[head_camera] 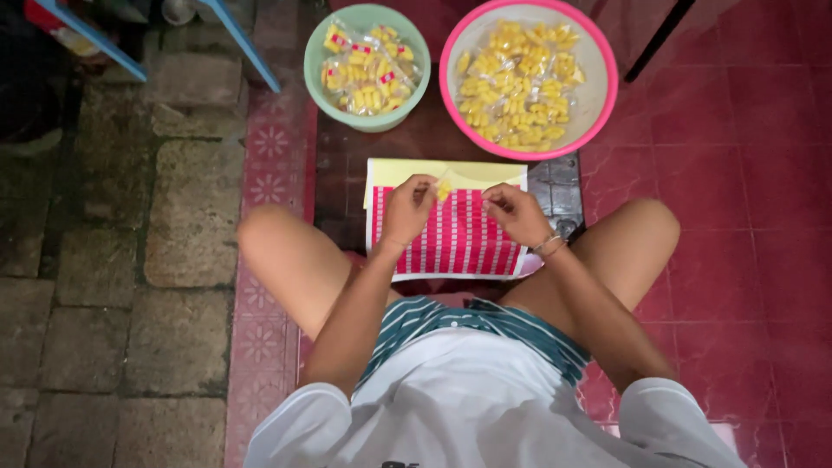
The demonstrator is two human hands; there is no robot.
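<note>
Nearest the camera are the person's white shirt and teal striped shorts, with bare knees spread to either side over the red tiled floor (745, 173). Between the knees, just ahead, a sheet of red and white stickers (455, 234) lies flat, its yellow top margin toward the bowls.

Both hands hover over that sheet. The left hand (407, 211) has its fingers curled in, thumb and forefinger pinched on a small clear packet of yellow snacks (444, 189), which sits between the two hands above the upper part of the sheet. The right hand (516, 212), with a thin bracelet at the wrist, is also curled, fingertips pinched together just right of the packet; whether it grips the packet's edge or a sticker is too small to tell.

Beyond the sheet stand two bowls side by side, near each other. The green plastic bowl (322, 82) on the left holds packets of yellow snacks that carry red labels. The larger pink plastic bowl (607, 91) on the right holds packets of the same yellow snacks without labels. Nothing lies between the hands and the bowls.

To the left, the tiles give way to grey stone paving (104, 260), and blue chair legs (251, 52) show at the top left.
</note>
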